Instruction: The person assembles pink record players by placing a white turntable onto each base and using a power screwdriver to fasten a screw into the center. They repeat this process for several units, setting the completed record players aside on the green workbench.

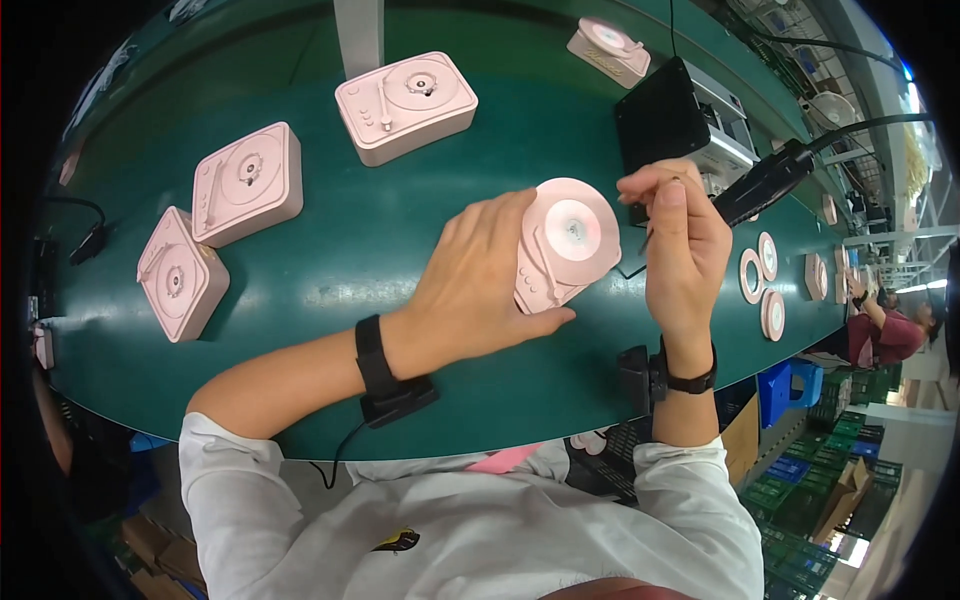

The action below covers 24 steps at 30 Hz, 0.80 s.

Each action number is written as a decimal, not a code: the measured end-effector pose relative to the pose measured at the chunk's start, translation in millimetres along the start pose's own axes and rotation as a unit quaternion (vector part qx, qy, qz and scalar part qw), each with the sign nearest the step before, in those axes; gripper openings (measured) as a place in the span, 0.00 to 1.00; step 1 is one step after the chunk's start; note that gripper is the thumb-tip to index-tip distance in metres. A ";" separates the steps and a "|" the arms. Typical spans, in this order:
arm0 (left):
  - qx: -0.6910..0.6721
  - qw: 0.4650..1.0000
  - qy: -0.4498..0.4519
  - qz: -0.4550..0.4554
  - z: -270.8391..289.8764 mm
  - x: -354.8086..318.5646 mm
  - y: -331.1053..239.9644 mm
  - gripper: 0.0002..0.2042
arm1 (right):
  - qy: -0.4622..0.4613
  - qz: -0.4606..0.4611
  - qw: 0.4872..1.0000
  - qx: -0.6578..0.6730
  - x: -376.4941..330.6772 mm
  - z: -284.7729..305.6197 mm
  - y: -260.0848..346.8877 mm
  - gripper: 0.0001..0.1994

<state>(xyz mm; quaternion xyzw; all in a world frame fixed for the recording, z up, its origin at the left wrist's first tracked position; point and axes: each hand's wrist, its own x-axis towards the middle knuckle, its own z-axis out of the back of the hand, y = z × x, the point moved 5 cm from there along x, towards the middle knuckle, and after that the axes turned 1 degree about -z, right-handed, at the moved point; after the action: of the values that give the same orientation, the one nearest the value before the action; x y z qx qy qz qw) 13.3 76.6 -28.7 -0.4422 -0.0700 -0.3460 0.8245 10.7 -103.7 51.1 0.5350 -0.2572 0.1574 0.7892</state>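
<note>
My left hand [465,265] grips a pink mini record player [590,265] by its left side, fingers along the top and thumb by the near edge. A pale disc with a shiny centre sits on top of it; the hand hides much of the body. To the right, my right hand [685,245] is raised and closed, thumb and index fingertips together by a tiny dark speck I cannot make out. A black corded electric screwdriver [768,180] passes behind that hand, apparently held by its hidden fingers; its thin tip shows on the left side, near the player.
Pink players without discs stand at left, one [250,180] among them, and another [410,100] at the back. A finished-looking player [610,50] stands far right, beside a black box-shaped device [660,120]. Loose pink discs [772,315] lie right. A person [890,335] sits farther off.
</note>
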 end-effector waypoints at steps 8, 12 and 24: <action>-0.104 0.990 0.067 -0.062 15.4 31.9 38.7 0.49 | 0.028 -0.075 0.993 -0.092 -15.3 1.7 -42.3 0.16; -0.127 0.988 0.068 -0.059 8.4 33.4 42.8 0.48 | 0.025 -0.085 0.994 -0.068 -21.2 2.9 -53.8 0.14; -0.116 0.989 0.072 -0.056 7.7 33.9 44.8 0.48 | 0.054 0.001 0.986 -0.156 -22.1 -9.6 -51.2 0.11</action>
<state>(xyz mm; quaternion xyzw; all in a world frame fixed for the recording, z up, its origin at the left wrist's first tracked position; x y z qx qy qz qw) 68.6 81.9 -40.3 -0.5039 0.0052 -0.4278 0.7503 21.7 -113.5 -3.5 0.3955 -0.2363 0.1447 0.8757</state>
